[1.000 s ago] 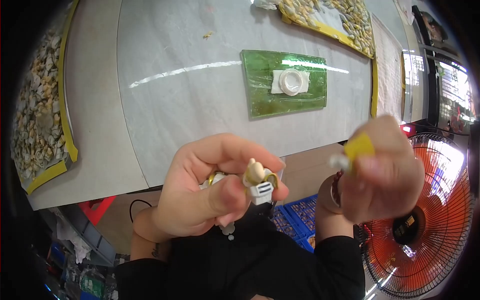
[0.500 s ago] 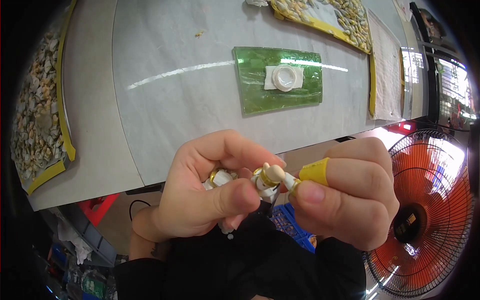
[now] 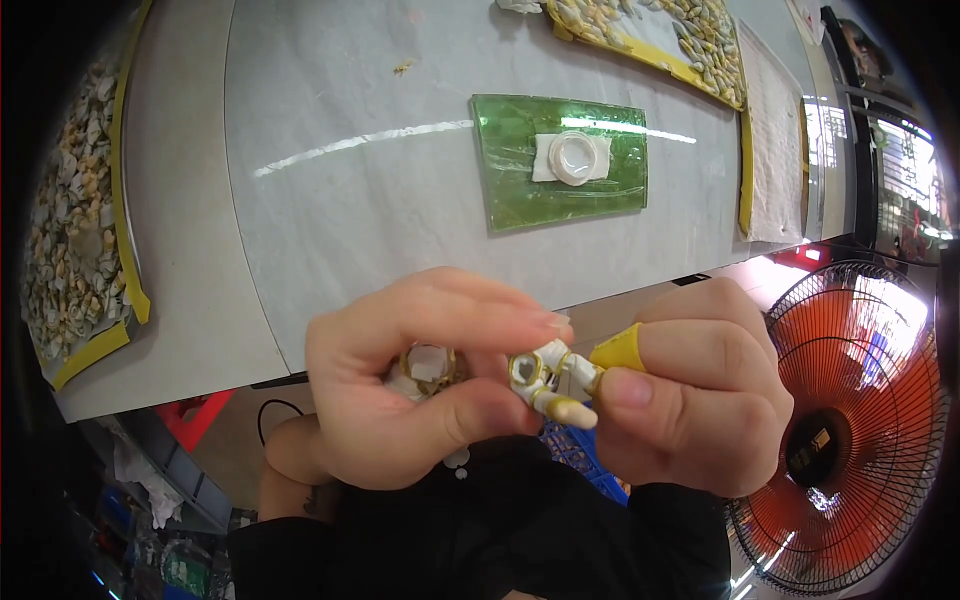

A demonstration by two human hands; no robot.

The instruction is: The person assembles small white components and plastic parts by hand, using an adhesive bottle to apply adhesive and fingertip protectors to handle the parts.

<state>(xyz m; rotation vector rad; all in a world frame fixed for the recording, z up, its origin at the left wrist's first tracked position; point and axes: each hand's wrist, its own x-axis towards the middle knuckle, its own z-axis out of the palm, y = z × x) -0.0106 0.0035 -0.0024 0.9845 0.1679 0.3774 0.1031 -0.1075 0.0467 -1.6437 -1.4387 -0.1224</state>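
Left hand point(image 3: 420, 390) closed on several small brass-ringed white fittings point(image 3: 432, 365), held just in front of the chest, below the grey table point(image 3: 330, 200) edge. Right hand point(image 3: 700, 395), closed, pinches a yellow-tipped tool point(image 3: 615, 352) touching the foremost fitting point(image 3: 540, 375). Risk: the pinch is shallow; a sideways push from the tool could likely flick that fitting loose to the floor beside the orange fan point(image 3: 850, 420).
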